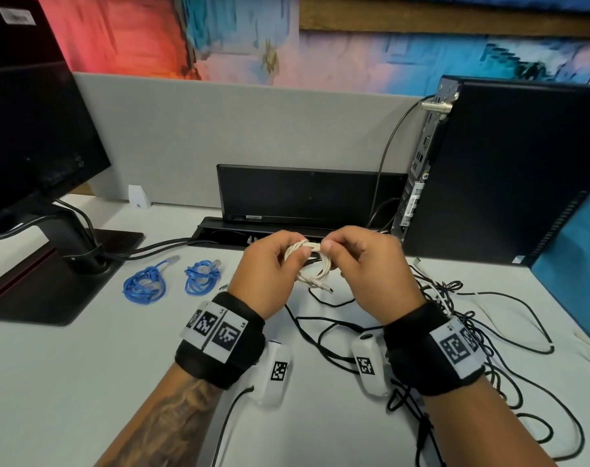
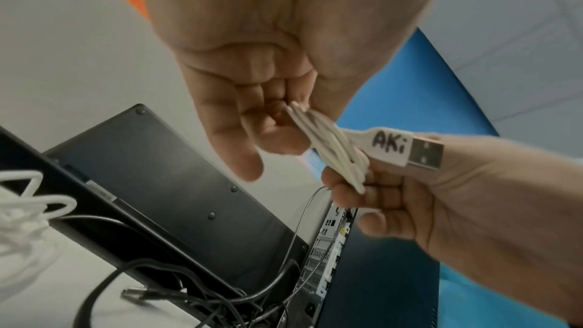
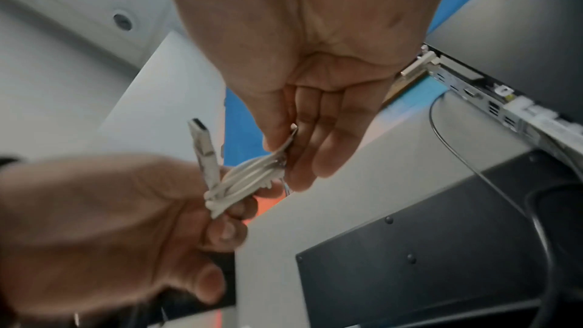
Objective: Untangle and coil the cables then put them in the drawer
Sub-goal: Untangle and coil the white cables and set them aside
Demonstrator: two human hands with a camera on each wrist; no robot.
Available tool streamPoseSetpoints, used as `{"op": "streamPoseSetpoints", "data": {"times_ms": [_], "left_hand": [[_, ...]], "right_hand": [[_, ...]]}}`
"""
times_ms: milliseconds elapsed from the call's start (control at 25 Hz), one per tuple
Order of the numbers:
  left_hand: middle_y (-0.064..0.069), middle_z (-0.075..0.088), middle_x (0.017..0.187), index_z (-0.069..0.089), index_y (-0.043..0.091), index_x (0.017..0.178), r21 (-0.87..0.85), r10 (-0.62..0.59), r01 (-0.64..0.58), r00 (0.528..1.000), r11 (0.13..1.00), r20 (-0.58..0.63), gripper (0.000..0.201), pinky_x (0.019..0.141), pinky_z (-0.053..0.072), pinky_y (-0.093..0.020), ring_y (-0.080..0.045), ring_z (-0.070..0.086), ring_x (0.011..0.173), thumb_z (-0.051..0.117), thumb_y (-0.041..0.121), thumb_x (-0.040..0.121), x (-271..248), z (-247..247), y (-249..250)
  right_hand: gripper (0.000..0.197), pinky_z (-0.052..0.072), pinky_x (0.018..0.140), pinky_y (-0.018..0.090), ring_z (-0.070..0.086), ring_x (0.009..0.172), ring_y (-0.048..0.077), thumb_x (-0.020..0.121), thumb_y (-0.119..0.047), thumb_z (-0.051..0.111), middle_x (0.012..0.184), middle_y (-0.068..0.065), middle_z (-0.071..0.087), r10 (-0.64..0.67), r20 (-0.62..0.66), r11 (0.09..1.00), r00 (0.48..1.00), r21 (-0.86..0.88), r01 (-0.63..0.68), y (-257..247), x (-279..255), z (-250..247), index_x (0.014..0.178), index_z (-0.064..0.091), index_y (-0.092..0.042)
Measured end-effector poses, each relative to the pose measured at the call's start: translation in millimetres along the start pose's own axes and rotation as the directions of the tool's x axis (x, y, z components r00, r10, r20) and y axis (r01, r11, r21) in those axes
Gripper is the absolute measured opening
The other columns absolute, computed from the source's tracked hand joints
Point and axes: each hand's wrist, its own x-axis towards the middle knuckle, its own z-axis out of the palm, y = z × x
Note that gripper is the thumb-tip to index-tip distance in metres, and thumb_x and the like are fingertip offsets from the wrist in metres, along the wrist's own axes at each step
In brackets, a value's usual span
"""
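Note:
Both hands hold one white USB cable (image 1: 309, 262), wound into a small coil, above the middle of the desk. My left hand (image 1: 295, 256) pinches one side of the coil (image 2: 328, 144) and my right hand (image 1: 327, 251) pinches the other side (image 3: 252, 176). The cable's USB plug (image 2: 410, 150), marked "AKi", sticks out beside the right hand's thumb. Two coiled blue cables (image 1: 145, 283) (image 1: 202, 276) lie on the desk to the left. A tangle of black cables (image 1: 455, 318) spreads under and to the right of my right wrist.
A monitor (image 1: 34, 129) on a dark stand (image 1: 51, 281) fills the left side. A black computer tower (image 1: 505, 170) stands at the right beside a teal panel (image 1: 576, 271). A black flat device (image 1: 303, 193) leans on the grey partition (image 1: 219, 129). Loose white cable (image 2: 22, 208) lies nearby.

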Motion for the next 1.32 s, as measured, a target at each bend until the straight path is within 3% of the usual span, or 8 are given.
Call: {"op": "streamPoseSetpoints", "data": {"times_ms": [240,440,560,720,840,960,1120,1320], "left_hand": [[0.000,0.074,0.093,0.070,0.022,0.111,-0.146,-0.041,0.060,0.990,0.987,0.131,0.018,0.065,0.062,-0.042,-0.020,0.071,0.080,0.062,0.017,0.096,-0.1,-14.6,9.5],[-0.005,0.072,0.088,0.074,0.019,0.108,-0.237,-0.067,0.107,0.983,0.966,0.172,0.018,0.054,0.049,-0.027,-0.017,0.060,0.073,0.060,0.021,0.098,1.3,-18.1,4.7],[-0.004,0.072,0.084,0.075,0.020,0.109,-0.248,-0.025,0.071,0.983,0.966,0.181,0.019,0.061,0.046,-0.022,-0.010,0.060,0.073,0.060,0.018,0.097,1.7,-23.3,3.1],[0.004,0.068,0.071,0.073,0.016,0.105,-0.207,-0.135,0.130,0.991,0.970,-0.010,0.015,0.058,0.043,-0.007,0.006,0.057,0.059,0.063,0.013,0.095,21.3,-47.3,-3.3],[0.002,0.061,0.062,0.072,0.021,0.083,-0.025,-0.365,0.368,0.911,0.930,-0.193,0.014,0.049,0.044,-0.020,-0.008,0.054,0.057,0.064,0.015,0.094,69.2,-76.3,-28.6],[-0.011,0.069,0.072,0.072,0.005,0.090,0.264,-0.554,0.558,0.827,0.787,-0.098,0.012,0.060,0.058,-0.034,-0.027,0.066,0.068,0.065,0.014,0.091,112.8,-81.6,-63.4],[-0.009,0.071,0.075,0.073,0.007,0.090,0.847,-0.536,0.288,0.844,0.446,-0.005,0.019,0.074,0.061,-0.038,-0.028,0.070,0.071,0.066,0.018,0.076,127.4,-76.1,-102.1],[-0.003,0.066,0.074,0.071,0.012,0.092,0.940,-0.560,0.190,0.829,0.285,0.002,0.029,0.076,0.057,-0.033,-0.026,0.067,0.071,0.071,0.036,0.075,116.8,-81.7,-93.5]], "right_hand": [[0.014,0.059,0.059,0.029,0.068,0.067,0.015,0.101,-0.017,0.059,0.077,0.005,0.073,0.125,0.003,0.952,0.992,0.282,-0.120,-5.2,0.7,0.3,0.096,0.072,-0.013],[0.022,0.058,0.062,0.032,0.066,0.073,0.022,0.104,-0.017,0.052,0.082,0.012,0.073,0.315,0.133,0.731,0.940,0.597,-0.330,0.9,2.3,5.3,0.094,0.071,-0.011],[0.024,0.057,0.060,0.027,0.064,0.070,0.019,0.105,-0.021,0.051,0.080,0.008,0.072,0.322,0.234,0.633,0.917,0.667,-0.392,0.3,1.9,11.1,0.098,0.070,-0.008],[0.022,0.057,0.068,0.030,0.069,0.079,0.014,0.103,-0.030,0.053,0.093,0.002,0.078,0.298,0.227,0.777,0.927,0.507,-0.373,1.3,2.5,-0.4,0.111,0.069,-0.017],[0.018,0.056,0.074,0.030,0.071,0.086,0.014,0.100,-0.036,0.059,0.097,-0.001,0.077,0.278,0.264,0.868,0.923,0.342,-0.359,4.2,0.6,-17.2,0.107,0.069,-0.023],[0.014,0.052,0.074,0.023,0.071,0.088,0.013,0.094,-0.037,0.064,0.093,-0.002,0.076,0.276,0.350,0.940,0.895,0.097,-0.328,7.7,-0.4,-28.0,0.097,0.071,-0.025],[0.022,0.057,0.091,0.038,0.070,0.094,0.014,0.087,-0.047,0.067,0.096,-0.007,0.074,0.356,0.451,0.934,0.819,-0.131,-0.334,21.1,-2.9,-32.4,0.093,0.072,-0.026],[0.030,0.056,0.088,0.034,0.066,0.093,0.011,0.084,-0.056,0.067,0.099,-0.012,0.069,0.392,0.618,0.908,0.681,-0.380,-0.178,19.5,-22.6,-19.3,0.096,0.069,-0.030]]}}
